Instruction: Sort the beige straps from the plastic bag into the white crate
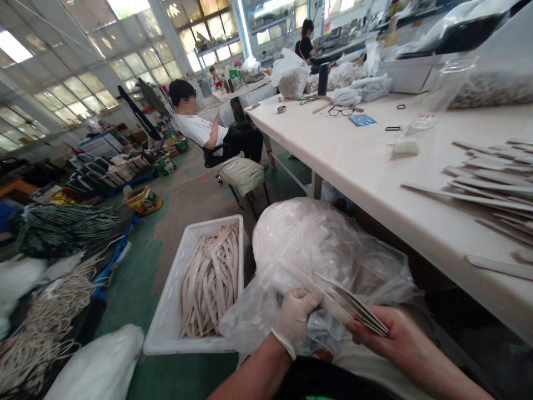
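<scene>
My R hand, bare, grips a few flat beige strips, ends fanned; my L hand, white-gloved, pinches one strip. Strips are over my lap, by a big clear plastic bag. L of bag: white bin w/ pile of beige straps. R: table w/ more strips, glasses farther along. Beyond: seated person, white top.

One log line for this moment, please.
right hand: bare, holding several strips | left hand: gloved, touching one | nearby: plastic bag, white bin of loose strips | table: more strips
</scene>
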`<action>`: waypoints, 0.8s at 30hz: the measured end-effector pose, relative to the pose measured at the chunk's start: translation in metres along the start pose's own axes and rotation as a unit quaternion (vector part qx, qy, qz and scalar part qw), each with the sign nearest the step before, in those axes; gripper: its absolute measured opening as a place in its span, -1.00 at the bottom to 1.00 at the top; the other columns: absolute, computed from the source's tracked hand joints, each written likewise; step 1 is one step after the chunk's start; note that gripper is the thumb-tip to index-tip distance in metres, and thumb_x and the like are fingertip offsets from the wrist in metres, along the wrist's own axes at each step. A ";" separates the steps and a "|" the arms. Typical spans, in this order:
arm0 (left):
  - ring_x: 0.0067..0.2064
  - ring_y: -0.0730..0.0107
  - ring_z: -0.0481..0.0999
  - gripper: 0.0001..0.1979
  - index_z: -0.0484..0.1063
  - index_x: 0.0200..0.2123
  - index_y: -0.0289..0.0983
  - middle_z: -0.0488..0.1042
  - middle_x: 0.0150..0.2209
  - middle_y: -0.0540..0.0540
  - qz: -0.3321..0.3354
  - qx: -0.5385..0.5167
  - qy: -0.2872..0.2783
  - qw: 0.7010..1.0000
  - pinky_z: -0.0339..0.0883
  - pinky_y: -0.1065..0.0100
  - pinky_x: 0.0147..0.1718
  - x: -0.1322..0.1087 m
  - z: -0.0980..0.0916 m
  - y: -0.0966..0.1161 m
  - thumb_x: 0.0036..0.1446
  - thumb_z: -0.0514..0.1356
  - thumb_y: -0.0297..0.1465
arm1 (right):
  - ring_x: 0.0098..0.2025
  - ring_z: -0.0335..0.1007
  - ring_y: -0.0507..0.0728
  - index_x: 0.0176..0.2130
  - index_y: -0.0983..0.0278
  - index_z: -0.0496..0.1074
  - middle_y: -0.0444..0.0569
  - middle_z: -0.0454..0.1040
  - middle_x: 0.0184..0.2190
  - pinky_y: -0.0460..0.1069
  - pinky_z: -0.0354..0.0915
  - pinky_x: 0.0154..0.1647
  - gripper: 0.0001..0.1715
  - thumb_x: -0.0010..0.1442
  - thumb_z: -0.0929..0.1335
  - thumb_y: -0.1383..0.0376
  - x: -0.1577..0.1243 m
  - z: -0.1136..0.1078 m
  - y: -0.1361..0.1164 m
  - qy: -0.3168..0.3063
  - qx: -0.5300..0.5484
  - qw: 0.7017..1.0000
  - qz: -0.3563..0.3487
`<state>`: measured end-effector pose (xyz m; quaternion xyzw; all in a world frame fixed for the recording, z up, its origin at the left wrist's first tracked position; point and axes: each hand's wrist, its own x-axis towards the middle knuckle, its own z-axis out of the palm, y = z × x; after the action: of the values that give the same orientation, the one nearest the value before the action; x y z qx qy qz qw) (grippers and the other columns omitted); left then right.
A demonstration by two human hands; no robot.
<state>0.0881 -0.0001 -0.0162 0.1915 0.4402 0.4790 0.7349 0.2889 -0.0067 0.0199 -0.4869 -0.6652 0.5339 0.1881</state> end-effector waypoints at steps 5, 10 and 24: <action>-0.36 0.25 0.54 -0.59 0.62 -0.29 -0.43 0.58 -0.45 -0.20 -0.004 0.048 -0.047 0.998 0.34 0.31 -0.29 -0.008 0.005 0.011 -0.11 0.43 -0.19 | -0.48 0.25 0.10 -0.49 0.27 0.41 -0.08 0.36 -0.56 -0.09 0.20 -0.49 -0.46 0.25 0.26 -0.07 -0.003 -0.005 -0.001 -0.003 -0.055 0.998 0.001; -0.21 0.13 0.55 -0.61 0.64 -0.24 -0.37 0.61 -0.34 -0.20 0.023 0.050 -0.080 0.995 0.36 0.21 -0.09 -0.006 0.015 0.020 -0.04 0.38 -0.17 | -0.46 0.30 0.12 -0.47 0.25 0.43 -0.06 0.40 -0.54 -0.09 0.24 -0.48 -0.45 0.26 0.24 -0.10 -0.001 -0.001 -0.005 0.019 -0.039 0.999 -0.013; 0.03 0.01 0.48 -0.61 0.62 -0.18 -0.33 0.59 -0.11 -0.26 0.231 0.221 0.078 0.944 0.20 0.08 0.15 -0.040 -0.041 0.080 0.11 0.27 -0.14 | -0.40 0.40 0.18 -0.44 0.23 0.49 -0.02 0.51 -0.47 -0.08 0.31 -0.39 -0.38 0.26 0.19 -0.16 0.022 0.019 -0.034 -0.085 -0.024 0.996 -0.022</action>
<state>0.0053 -0.0029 0.0367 0.4075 0.5346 0.5401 0.5064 0.2489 0.0038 0.0377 -0.4291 -0.7019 0.5534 0.1306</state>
